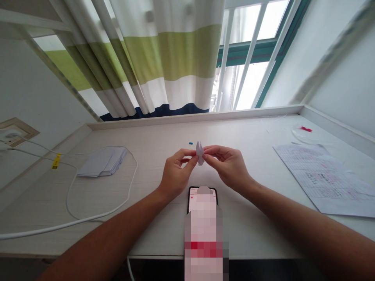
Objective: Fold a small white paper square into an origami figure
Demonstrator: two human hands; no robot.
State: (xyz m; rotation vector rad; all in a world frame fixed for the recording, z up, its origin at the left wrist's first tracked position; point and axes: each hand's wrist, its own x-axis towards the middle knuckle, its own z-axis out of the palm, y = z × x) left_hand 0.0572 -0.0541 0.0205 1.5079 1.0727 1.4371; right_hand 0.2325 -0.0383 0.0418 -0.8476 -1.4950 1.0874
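A small piece of folded white paper [199, 152] is held upright above the desk, pinched from both sides. My left hand [178, 171] grips its left side between thumb and fingertips. On the right side, my right hand [230, 166] pinches it in the same way. Its exact folded shape is too small to make out. Below the hands lies a phone [203, 201] with a lit screen, most of it blurred by mosaic. Just beyond my left fingertips sits a tiny blue object [191, 143].
A stack of white paper sheets [102, 162] lies at left, with a white cable [96, 215] looping around it. Printed sheets [322, 175] rest at right, near a small red item [306, 128]. A raised rim [175, 118] edges the desk's back, before a striped curtain [187, 54].
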